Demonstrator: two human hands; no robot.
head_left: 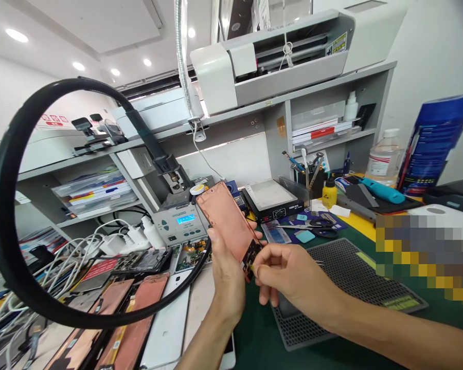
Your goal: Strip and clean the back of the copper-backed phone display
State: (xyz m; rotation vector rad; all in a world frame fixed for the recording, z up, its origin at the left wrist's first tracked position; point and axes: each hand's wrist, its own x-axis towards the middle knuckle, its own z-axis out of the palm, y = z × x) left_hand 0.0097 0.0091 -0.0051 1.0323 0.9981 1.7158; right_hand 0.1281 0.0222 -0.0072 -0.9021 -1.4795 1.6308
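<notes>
Copper-pink rectangular phone panel with a dark lower end point(228, 221) is held tilted above the green mat point(256, 329) in the left hand point(228, 272), the right hand point(283, 267) bent at that end. Hard tugging might tear delicate parts; whether its narrowed fingertips grip anything, I cannot tell.

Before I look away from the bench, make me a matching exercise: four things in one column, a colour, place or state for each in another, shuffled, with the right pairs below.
Things:
1. Pink phone panel
2. Squeeze bottle
3. Scissors
4. Station box

Descriptions:
A. Yellow
B. Showing a lit blue display
C. Held in the left hand
D. Black-handled

Right pairs: 1-C, 2-A, 3-D, 4-B
</notes>
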